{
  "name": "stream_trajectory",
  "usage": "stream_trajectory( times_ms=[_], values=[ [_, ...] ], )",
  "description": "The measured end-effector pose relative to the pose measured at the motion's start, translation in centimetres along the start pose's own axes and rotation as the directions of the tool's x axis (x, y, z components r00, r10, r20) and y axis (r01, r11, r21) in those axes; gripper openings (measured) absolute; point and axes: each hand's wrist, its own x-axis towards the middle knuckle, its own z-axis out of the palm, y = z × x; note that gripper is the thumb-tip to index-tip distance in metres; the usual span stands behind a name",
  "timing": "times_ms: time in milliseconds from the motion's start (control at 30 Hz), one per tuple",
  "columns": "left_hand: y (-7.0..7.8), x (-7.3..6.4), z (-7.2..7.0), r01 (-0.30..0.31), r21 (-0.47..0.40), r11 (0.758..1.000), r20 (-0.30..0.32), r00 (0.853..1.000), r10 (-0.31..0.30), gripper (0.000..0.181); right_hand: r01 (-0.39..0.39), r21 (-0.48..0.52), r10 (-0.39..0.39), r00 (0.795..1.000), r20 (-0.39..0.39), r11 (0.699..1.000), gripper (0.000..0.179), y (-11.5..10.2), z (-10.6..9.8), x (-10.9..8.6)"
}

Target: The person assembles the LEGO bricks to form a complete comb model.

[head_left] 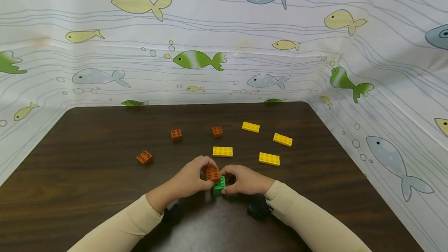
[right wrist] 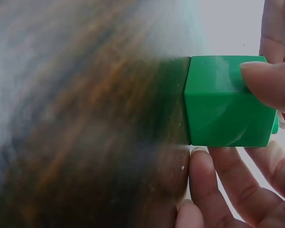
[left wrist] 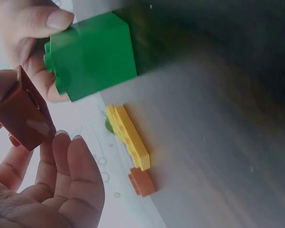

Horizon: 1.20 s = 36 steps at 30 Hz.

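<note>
My left hand [head_left: 193,177] pinches an orange toy brick [head_left: 212,174] between thumb and fingers, just above a green brick [head_left: 219,185]. In the left wrist view the orange brick [left wrist: 26,111] is tilted and apart from the green brick [left wrist: 95,57], whose studs face it. From the right, my right hand [head_left: 246,180] grips the green brick, which stands on the table. The right wrist view shows the green block [right wrist: 230,102] with the right thumb [right wrist: 268,85] on one side and fingers below it.
Three more orange bricks [head_left: 144,158] lie on the dark wooden table [head_left: 87,189] farther back and left. Several flat yellow bricks [head_left: 222,151] are spread behind and to the right of my hands. A fish-printed curtain [head_left: 210,30] hangs around the table's far and side edges.
</note>
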Motion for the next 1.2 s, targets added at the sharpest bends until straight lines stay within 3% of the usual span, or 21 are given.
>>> stream_trajectory(
  times_ms=[400, 733, 1200],
  values=[
    [0.2, 0.3, 0.9, 0.003, -0.014, 1.0, 0.038, 0.999, -0.002, 0.033, 0.045, 0.003, -0.045, 0.999, 0.007, 0.999, 0.033, 0.1, 0.0, 0.0],
    [0.5, 0.4, 1.5, 0.017, 0.025, 1.0, 0.042, 0.999, -0.018, 0.034, 0.027, -0.02, -0.027, 1.0, 0.006, 0.999, 0.033, 0.0, -0.1, 0.0],
    [0.9, 0.5, 1.3, -0.007, 0.059, 0.998, 0.038, 0.999, 0.005, 0.028, 0.035, -0.051, -0.035, 0.999, -0.002, 0.998, 0.032, 0.2, 0.0, 0.0]
  ],
)
